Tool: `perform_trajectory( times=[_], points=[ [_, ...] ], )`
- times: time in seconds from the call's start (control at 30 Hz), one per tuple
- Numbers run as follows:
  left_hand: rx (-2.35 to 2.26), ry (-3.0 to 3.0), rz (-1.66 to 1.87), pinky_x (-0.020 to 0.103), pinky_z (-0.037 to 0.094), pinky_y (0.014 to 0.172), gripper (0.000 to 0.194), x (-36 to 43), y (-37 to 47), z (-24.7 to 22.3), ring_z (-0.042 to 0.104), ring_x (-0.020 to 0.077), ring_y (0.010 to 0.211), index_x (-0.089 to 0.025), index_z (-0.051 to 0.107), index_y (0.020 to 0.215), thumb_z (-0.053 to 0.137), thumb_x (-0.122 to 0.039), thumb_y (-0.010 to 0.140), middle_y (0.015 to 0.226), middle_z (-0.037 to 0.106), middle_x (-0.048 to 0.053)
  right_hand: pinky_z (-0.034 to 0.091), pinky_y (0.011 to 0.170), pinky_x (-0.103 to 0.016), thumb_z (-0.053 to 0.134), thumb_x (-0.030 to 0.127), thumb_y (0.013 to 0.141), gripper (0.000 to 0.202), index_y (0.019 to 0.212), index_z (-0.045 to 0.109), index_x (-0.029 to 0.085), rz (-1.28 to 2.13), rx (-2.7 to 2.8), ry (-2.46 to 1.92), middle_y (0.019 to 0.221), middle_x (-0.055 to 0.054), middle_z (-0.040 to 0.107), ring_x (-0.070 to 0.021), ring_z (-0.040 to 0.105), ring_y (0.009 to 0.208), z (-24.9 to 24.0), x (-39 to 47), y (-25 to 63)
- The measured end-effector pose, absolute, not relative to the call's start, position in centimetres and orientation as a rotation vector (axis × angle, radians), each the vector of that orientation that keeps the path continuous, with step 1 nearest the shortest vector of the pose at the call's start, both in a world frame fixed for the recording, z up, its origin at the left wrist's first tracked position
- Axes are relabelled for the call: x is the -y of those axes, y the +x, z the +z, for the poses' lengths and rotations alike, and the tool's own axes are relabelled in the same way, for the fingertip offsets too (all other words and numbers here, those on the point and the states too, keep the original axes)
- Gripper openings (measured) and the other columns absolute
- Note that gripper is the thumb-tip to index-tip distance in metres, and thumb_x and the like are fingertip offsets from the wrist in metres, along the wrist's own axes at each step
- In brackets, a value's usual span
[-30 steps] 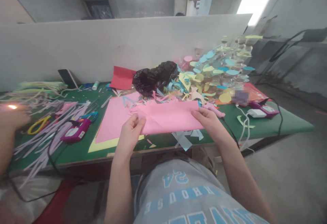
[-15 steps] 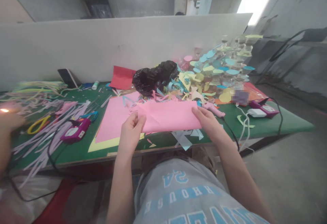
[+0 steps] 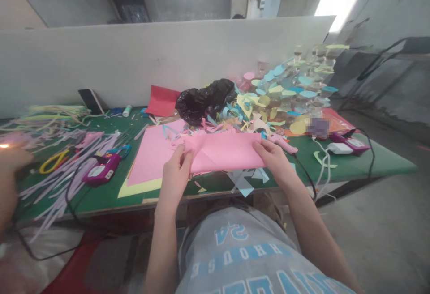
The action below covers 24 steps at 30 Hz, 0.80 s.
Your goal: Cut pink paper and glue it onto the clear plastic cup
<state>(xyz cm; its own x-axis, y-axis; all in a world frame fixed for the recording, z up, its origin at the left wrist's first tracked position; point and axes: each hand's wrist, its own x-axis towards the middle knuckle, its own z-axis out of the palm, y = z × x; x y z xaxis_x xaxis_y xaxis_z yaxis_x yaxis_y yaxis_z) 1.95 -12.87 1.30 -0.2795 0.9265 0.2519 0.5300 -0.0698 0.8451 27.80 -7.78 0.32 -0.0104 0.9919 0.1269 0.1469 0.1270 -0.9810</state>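
A folded sheet of pink paper [image 3: 228,152] is stretched level above the table's front edge. My left hand [image 3: 178,166] pinches its left end between thumb and fingers, and my right hand [image 3: 272,154] grips the right end, thumb on top. Creases show in the paper near the left end. Behind and to the left, a larger pink sheet [image 3: 148,155] lies on a yellow sheet [image 3: 134,190]. Light blue paper scraps [image 3: 243,182] lie below the held paper. A pink glue gun [image 3: 283,143] rests just beyond my right hand.
Purple power boxes [image 3: 102,170] with cords lie on the green table [image 3: 383,162]. A black plastic bag [image 3: 204,99] and many cut paper pieces stand behind. Paper strips [image 3: 67,186] and yellow-handled scissors [image 3: 53,162] lie left, near another person's hand [image 3: 15,159] holding a small flame.
My left hand has shifted slightly inward along the pink paper, and its fingers have changed position at the left end. My right hand keeps its grip. The view has shifted slightly.
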Motion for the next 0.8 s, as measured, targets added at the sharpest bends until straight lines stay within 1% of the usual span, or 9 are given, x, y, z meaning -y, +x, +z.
perform_trajectory(
  times=[0.13, 0.23, 0.33, 0.4, 0.47, 0.53, 0.63, 0.7, 0.8],
  points=[
    [-1.841, 1.587, 1.343, 0.025, 0.033, 0.049, 0.021, 13.0, 2.3, 1.7, 0.045, 0.0133, 0.04, -0.023, 0.061, 0.088, 0.053, -0.043, 0.089, 0.045, 0.043, -0.008, 0.04, 0.063, -0.028, 0.064, 0.057, 0.079, 0.037, 0.078, 0.067, 0.02, 1.034, 1.352, -1.218, 0.073, 0.0, 0.063, -0.0182, 0.055, 0.072, 0.1, 7.7, 27.6],
    [-1.856, 1.576, 1.408, 0.023, 0.032, 0.048, 0.02, 13.2, 2.3, 2.0, 0.044, 0.0114, 0.042, -0.023, 0.059, 0.084, 0.054, -0.041, 0.089, 0.048, 0.041, -0.008, 0.048, 0.074, -0.032, 0.06, 0.063, 0.082, 0.043, 0.089, 0.07, 0.022, 1.192, 1.211, -1.033, 0.09, -0.004, 0.072, -0.0234, 0.063, 0.089, -0.1, 7.3, 27.5],
    [-1.805, 1.469, 1.564, 0.022, 0.031, 0.044, 0.021, 13.2, 1.8, 2.1, 0.041, 0.0095, 0.041, -0.022, 0.058, 0.082, 0.055, -0.042, 0.089, 0.049, 0.041, -0.008, 0.05, 0.089, -0.041, 0.052, 0.068, 0.085, 0.052, 0.104, 0.069, 0.023, 1.353, 1.182, -0.799, 0.104, -0.008, 0.073, -0.027, 0.065, 0.103, 0.3, 7.3, 27.9],
    [-1.74, 1.361, 1.725, 0.021, 0.03, 0.041, 0.02, 13.1, 1.6, 2.2, 0.04, 0.0085, 0.04, -0.022, 0.058, 0.083, 0.057, -0.042, 0.088, 0.051, 0.042, -0.008, 0.049, 0.094, -0.042, 0.061, 0.06, 0.084, 0.046, 0.114, 0.065, 0.025, 1.421, 1.352, -0.755, 0.109, -0.007, 0.072, -0.0259, 0.065, 0.107, 0.7, 7.8, 28.0],
    [-1.677, 1.271, 1.868, 0.021, 0.03, 0.04, 0.02, 13.0, 1.9, 2.3, 0.039, 0.0075, 0.04, -0.022, 0.057, 0.083, 0.059, -0.041, 0.087, 0.056, 0.045, -0.008, 0.049, 0.094, -0.039, 0.074, 0.044, 0.079, 0.045, 0.12, 0.061, 0.029, 1.47, 1.594, -0.755, 0.113, -0.004, 0.071, -0.0233, 0.064, 0.109, 1.2, 8.6, 27.5],
    [-1.667, 1.233, 1.937, 0.021, 0.03, 0.04, 0.022, 13.1, 2.8, 2.4, 0.039, 0.0071, 0.041, -0.022, 0.054, 0.079, 0.059, -0.041, 0.087, 0.057, 0.045, -0.008, 0.05, 0.092, -0.036, 0.078, 0.037, 0.076, 0.04, 0.112, 0.063, 0.028, 1.479, 1.748, -0.708, 0.108, -0.003, 0.069, -0.0211, 0.063, 0.105, 1.4, 9.7, 26.2],
    [-1.745, 1.254, 1.919, 0.021, 0.03, 0.043, 0.031, 13.2, 5.1, 2.3, 0.039, 0.0077, 0.044, -0.022, 0.044, 0.069, 0.056, -0.042, 0.089, 0.054, 0.038, -0.008, 0.051, 0.086, -0.033, 0.073, 0.041, 0.079, 0.028, 0.099, 0.062, 0.025, 1.534, 1.793, -0.659, 0.094, -0.001, 0.066, -0.0184, 0.063, 0.093, 1.3, 11.2, 23.1],
    [-1.75, 1.286, 1.875, 0.021, 0.031, 0.047, 0.034, 13.2, 6.6, 1.9, 0.038, 0.0086, 0.048, -0.022, 0.04, 0.067, 0.056, -0.042, 0.089, 0.055, 0.036, -0.008, 0.05, 0.084, -0.033, 0.074, 0.043, 0.077, 0.032, 0.098, 0.062, 0.023, 1.555, 1.75, -0.689, 0.093, -0.001, 0.065, -0.0182, 0.062, 0.089, 1.0, 11.8, 21.3],
    [-1.67, 1.27, 1.842, 0.022, 0.03, 0.049, 0.033, 13.1, 7.9, 1.1, 0.036, 0.0101, 0.052, -0.022, 0.042, 0.069, 0.055, -0.045, 0.089, 0.058, 0.035, -0.007, 0.048, 0.082, -0.033, 0.074, 0.047, 0.077, 0.034, 0.096, 0.064, 0.021, 1.515, 1.746, -0.831, 0.091, -0.002, 0.065, -0.0191, 0.06, 0.087, 0.7, 12.2, 20.0]
  ],
)
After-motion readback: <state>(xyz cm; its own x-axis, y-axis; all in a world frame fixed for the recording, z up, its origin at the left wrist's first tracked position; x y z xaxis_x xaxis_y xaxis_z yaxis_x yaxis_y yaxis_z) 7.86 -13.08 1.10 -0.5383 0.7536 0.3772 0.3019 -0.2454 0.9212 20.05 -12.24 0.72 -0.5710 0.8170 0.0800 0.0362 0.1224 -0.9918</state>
